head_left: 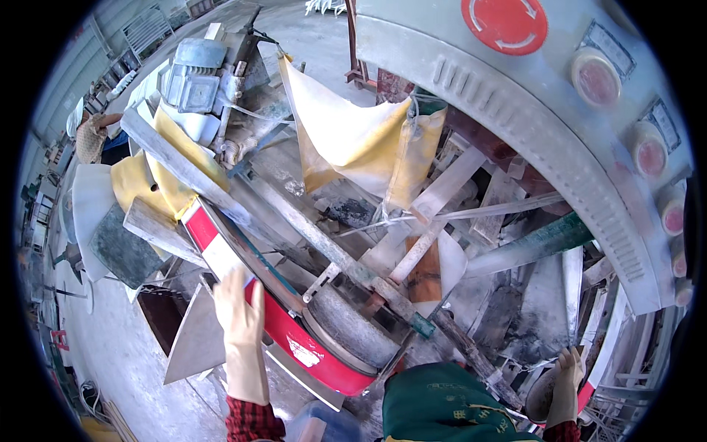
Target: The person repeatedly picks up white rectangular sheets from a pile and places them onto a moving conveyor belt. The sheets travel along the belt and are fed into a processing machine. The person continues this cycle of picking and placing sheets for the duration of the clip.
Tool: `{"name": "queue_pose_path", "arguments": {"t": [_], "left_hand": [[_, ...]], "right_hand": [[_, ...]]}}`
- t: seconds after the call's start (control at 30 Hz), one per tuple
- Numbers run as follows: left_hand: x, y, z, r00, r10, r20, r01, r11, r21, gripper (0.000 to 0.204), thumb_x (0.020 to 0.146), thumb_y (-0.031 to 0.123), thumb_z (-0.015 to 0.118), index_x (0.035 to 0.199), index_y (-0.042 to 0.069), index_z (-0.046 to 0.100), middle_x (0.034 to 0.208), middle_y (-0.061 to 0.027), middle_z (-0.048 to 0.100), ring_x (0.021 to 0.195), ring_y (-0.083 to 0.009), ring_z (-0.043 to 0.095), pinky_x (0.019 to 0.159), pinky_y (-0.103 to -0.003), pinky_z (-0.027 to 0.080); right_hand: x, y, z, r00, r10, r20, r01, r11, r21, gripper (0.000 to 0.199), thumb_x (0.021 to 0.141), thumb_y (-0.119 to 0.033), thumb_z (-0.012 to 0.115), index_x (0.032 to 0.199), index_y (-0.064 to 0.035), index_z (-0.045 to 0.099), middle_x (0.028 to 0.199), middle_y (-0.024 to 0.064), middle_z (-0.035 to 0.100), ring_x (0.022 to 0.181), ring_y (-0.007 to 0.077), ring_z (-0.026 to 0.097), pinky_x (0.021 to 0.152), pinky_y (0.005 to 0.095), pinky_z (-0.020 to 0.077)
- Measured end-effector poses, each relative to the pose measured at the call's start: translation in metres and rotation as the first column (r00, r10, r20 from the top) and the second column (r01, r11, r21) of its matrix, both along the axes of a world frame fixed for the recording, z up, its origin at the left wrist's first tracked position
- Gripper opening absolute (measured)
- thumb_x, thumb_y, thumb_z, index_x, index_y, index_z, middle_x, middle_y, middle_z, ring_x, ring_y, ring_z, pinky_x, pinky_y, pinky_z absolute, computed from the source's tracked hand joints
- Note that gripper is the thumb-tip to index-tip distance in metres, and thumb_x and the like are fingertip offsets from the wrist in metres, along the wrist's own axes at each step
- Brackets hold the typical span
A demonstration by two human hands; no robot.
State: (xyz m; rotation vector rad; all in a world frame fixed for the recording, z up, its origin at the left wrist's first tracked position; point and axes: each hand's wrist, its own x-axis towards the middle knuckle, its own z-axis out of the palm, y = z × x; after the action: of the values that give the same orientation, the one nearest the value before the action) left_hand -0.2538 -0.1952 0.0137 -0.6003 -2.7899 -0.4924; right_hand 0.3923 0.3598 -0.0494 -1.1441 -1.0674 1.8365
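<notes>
My left hand (239, 306), in a cream glove, lies with its fingers stretched out on the long red-and-white guard (283, 324) of a machine. A grey, dusty roller or drum (346, 331) sits inside the guard's rounded end. At the lower right, my right hand (565, 379), gloved the same way, has its fingers bent together beside a grey rounded part (541, 394). What those fingers close on, if anything, is too small to make out. Between my arms hangs a dark green apron (445, 405) with yellow marks.
A grey control panel (515, 81) with round buttons fills the upper right. Yellow-and-white cloth (346, 136) hangs over dusty beams. A motor (197, 81) sits at the far left, near a wooden plank (191, 169). Another person (92, 136) is at the left edge. Scrap boards and bars clutter the middle.
</notes>
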Motion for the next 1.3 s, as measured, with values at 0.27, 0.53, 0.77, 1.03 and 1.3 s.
{"name": "queue_pose_path", "arguments": {"t": [0.27,0.53,0.77,1.03,1.3], "left_hand": [[-0.106,0.0,-0.033,0.944,0.306,0.122,-0.275,0.935,-0.222,0.078,0.085,0.048,0.067,0.142,0.001,0.041,0.143,-0.0269,0.043,0.134,-0.0418,0.038,0.114,-0.048,0.028],[0.051,0.055,-0.008,0.989,0.145,0.006,-0.141,0.967,-0.213,0.069,0.085,0.04,0.071,0.137,0.002,0.049,0.134,-0.0232,0.053,0.124,-0.0406,0.048,0.108,-0.048,0.036],[0.14,0.055,-0.057,0.995,0.032,-0.098,-0.055,0.97,-0.236,0.084,0.081,0.051,0.071,0.136,-0.006,0.045,0.135,-0.0268,0.05,0.127,-0.0442,0.043,0.108,-0.056,0.032],[0.191,0.112,-0.076,0.999,0.021,-0.027,-0.033,0.841,-0.54,0.07,0.088,0.052,0.062,0.132,-0.002,0.053,0.13,-0.0234,0.056,0.119,-0.0418,0.054,0.098,-0.051,0.045],[0.475,0.423,0.03,0.139,-0.859,0.493,0.382,0.506,0.773,0.067,0.088,0.001,0.063,0.149,0.005,0.034,0.151,-0.0153,0.038,0.137,-0.0254,0.039,0.115,-0.035,0.028]], "right_hand": [[-0.109,-0.016,0.035,0.959,-0.111,0.26,0.102,0.994,0.047,0.046,0.099,-0.018,0.053,0.141,0.0006,0.041,0.125,0.0213,0.06,0.09,0.0265,0.064,0.072,0.0317,0.0525],[-0.137,-0.067,0.043,0.976,-0.084,0.202,0.111,0.986,-0.125,0.033,0.101,-0.014,0.052,0.131,-0.0017,0.055,0.11,0.0165,0.07,0.089,0.0203,0.07,0.077,0.0295,0.0586],[-0.112,-0.068,-0.017,0.998,-0.01,0.057,0.024,0.969,-0.248,0.033,0.098,-0.016,0.058,0.129,-0.0037,0.058,0.11,0.0132,0.071,0.085,0.0169,0.071,0.071,0.0286,0.0587],[-0.063,-0.073,-0.038,0.964,0.251,-0.088,-0.265,0.939,-0.221,0.044,0.096,-0.013,0.056,0.138,-0.0015,0.05,0.109,0.013,0.069,0.087,0.0175,0.067,0.074,0.0251,0.0548],[0.006,-0.075,0.062,0.905,0.421,-0.061,-0.424,0.903,-0.062,0.064,0.095,-0.037,0.06,0.149,-0.0116,0.039,0.114,0.0144,0.065,0.089,0.0188,0.063,0.074,0.0316,0.0542]]}}
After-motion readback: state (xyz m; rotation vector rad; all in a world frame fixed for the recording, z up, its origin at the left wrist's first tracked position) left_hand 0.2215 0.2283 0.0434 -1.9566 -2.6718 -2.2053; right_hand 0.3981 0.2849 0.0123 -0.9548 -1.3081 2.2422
